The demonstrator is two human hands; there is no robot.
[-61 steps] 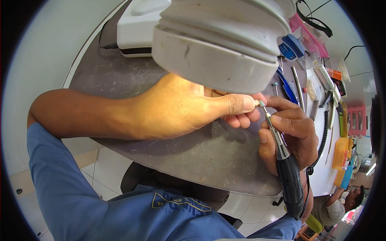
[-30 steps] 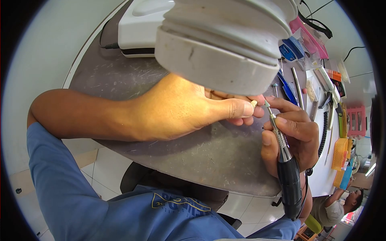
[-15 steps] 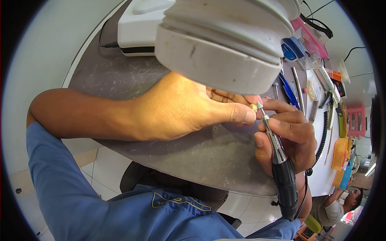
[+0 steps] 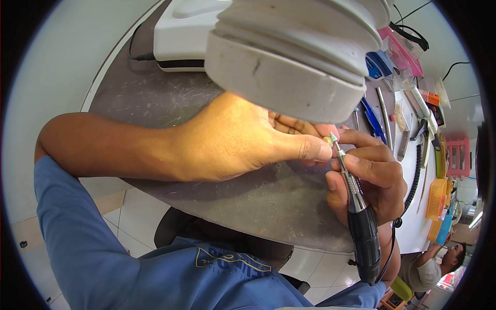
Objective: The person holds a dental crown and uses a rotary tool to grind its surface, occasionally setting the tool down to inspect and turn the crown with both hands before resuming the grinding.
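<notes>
My left hand [image 4: 243, 137] reaches in from the left, closed, with a small cream-yellow dental crown [image 4: 327, 140] pinched at the thumb tip. Much of the crown is hidden by the fingers. In my right hand [image 4: 374, 173] is a rotary handpiece [image 4: 363, 230], its dark grip angled down toward me and its metal nose up. A pale green pointed grinding tip [image 4: 334, 137] at its end sits right beside the crown and appears to touch it. The right fingers wrap round the metal nose.
A white lamp or hood [image 4: 284, 75] hangs low over both hands. Behind it stands a white machine [image 4: 181, 51] on the scratched grey table [image 4: 206, 206]. Tools, a coiled black cord [image 4: 415, 178] and an orange basket [image 4: 437, 196] lie at right. Another person [image 4: 429, 271] sits farther off.
The lamp and white machine appear slightly farther right in view. My left thumb and the crown have shifted a little right, and the handpiece's rear end has swung slightly left.
</notes>
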